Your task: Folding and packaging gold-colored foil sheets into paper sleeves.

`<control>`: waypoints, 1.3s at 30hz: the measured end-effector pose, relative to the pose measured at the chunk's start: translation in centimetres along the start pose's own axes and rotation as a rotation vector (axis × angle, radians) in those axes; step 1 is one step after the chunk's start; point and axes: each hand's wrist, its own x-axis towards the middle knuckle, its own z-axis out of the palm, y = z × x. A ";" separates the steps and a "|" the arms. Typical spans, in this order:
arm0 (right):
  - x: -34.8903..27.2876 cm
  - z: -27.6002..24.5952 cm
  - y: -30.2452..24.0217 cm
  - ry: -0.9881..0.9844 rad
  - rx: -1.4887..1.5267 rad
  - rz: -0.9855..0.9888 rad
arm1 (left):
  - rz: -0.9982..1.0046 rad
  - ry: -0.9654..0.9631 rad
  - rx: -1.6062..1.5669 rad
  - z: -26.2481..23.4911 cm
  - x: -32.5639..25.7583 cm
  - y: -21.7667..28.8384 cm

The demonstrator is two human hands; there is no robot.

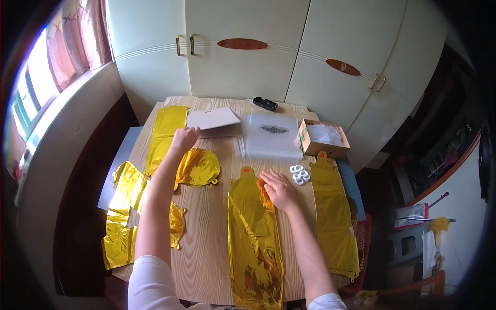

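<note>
A flat gold foil balloon (pixel 253 222) with a round tab at its top lies in front of me. My right hand (pixel 279 190) rests on its upper right edge, fingers stretched out and holding nothing. Toward the back left, my left hand (pixel 186 138) is closed at the near corner of a white card (pixel 213 118), which looks tilted above the pieces under it. Below that hand lies a folded gold foil balloon (pixel 199 168). Another long gold foil balloon (pixel 168 132) stretches behind my left wrist, partly hidden by the arm.
More gold foil (pixel 121 212) lies at the left edge, and a long flat foil balloon (pixel 335 217) at the right. Several white rings (pixel 299 174) sit near clear plastic bags (pixel 273 142). An open carton (pixel 330 151) and a black object (pixel 265 104) stand farther back.
</note>
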 end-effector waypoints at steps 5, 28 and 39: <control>0.0 0.4 1.3 0.098 0.065 -0.019 | 0.053 0.297 -0.090 -9.0 -0.2 1.8; -14.6 -3.6 -4.5 0.146 0.167 0.096 | 0.504 0.051 -0.773 -22.3 -21.3 18.7; -14.6 -3.7 -6.2 0.047 0.024 0.072 | 0.439 -0.129 -0.785 -18.1 -19.5 20.6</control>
